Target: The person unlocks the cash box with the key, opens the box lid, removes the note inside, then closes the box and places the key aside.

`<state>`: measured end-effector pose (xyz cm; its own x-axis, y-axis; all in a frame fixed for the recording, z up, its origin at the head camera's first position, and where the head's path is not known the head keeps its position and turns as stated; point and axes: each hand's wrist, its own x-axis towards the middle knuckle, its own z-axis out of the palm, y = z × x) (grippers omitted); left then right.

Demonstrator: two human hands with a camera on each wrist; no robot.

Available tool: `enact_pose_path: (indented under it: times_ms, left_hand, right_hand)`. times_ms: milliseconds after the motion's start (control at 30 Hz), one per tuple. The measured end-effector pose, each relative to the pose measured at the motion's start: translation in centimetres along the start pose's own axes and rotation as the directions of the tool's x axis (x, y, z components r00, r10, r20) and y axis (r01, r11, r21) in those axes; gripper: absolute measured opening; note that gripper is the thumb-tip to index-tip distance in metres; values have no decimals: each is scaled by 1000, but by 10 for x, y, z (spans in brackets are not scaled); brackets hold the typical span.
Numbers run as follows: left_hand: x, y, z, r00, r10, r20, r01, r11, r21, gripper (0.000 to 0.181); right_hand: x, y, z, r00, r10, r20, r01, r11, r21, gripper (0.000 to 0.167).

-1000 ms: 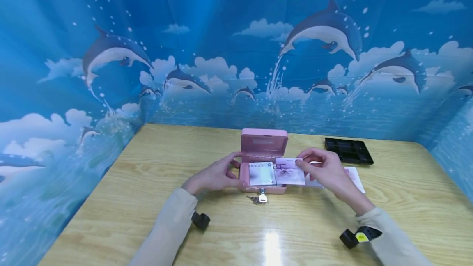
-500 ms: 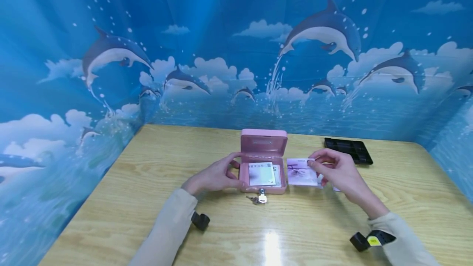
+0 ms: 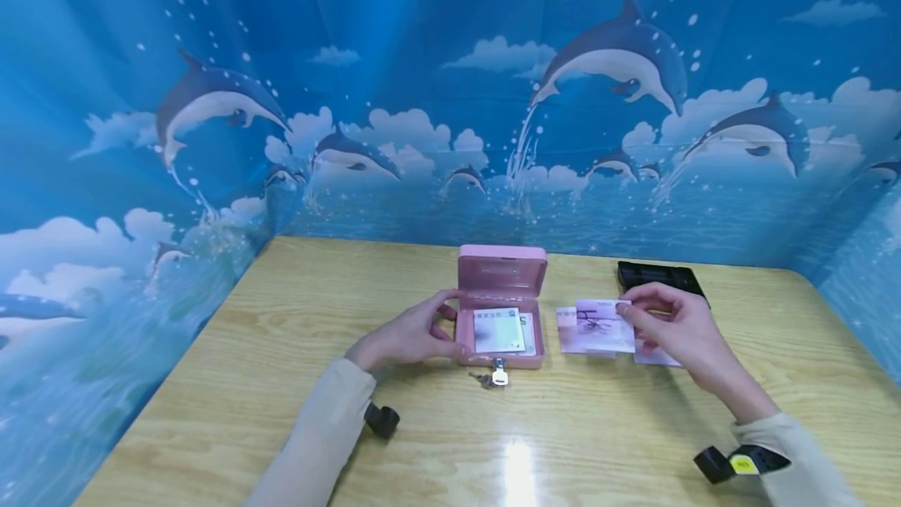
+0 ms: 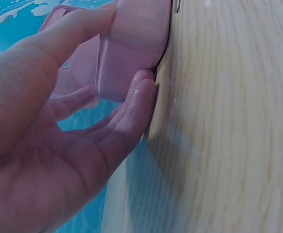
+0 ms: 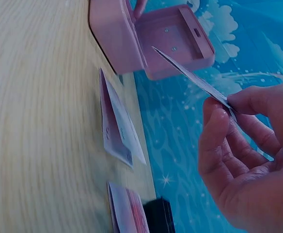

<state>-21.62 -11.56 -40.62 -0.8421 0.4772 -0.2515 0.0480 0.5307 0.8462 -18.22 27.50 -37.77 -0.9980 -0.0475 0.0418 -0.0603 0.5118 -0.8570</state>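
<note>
A pink cash box [image 3: 461, 335] stands on the table with its lid [image 3: 503, 272] raised. Inside lie folded banknotes [image 3: 497, 332], one overlapping another. My left hand [image 3: 415, 331] holds the box's left side, thumb at the front corner and fingers toward the back; the left wrist view shows fingertips [image 4: 140, 92] against the pink wall. To the right of the box, my right hand [image 3: 676, 327] pinches a folded purple banknote [image 3: 598, 327] between thumb and fingers. It is held above another folded banknote [image 5: 115, 124] standing partly spread on the table.
A further folded banknote [image 3: 658, 356] lies farther right, partly hidden by the right hand. Behind it is a black compartment tray [image 3: 665, 276]. Keys [image 3: 499, 375] hang at the box's front. A dolphin-print cloth [image 3: 422, 139] rises behind the table.
My right hand has moved right with the purple banknote, from the box's right edge to over the banknote on the table. The left hand and the box have stayed put.
</note>
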Motion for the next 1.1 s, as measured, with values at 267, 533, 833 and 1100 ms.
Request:
enact_pose_path:
  times_ms: [267,533,833,1100]
  left_hand:
    - [0,1,0,1000,4,2,-3,1000,-5,95]
    - [-1,1,0,1000,0,-2,0,1000,6,96]
    - [-1,1,0,1000,1,-2,0,1000,17,95]
    - [-1,0,0,1000,0,-1,0,1000,14,94]
  right_hand:
    - [-1,10,-17,998,40,-41,-41,999,-22,36]
    - [-6,18,-32,997,50,-62,-51,998,-20,23]
    - [-10,26,-44,993,90,-81,-92,996,-15,13]
    - [-11,33,-58,993,91,-75,-88,995,43,5]
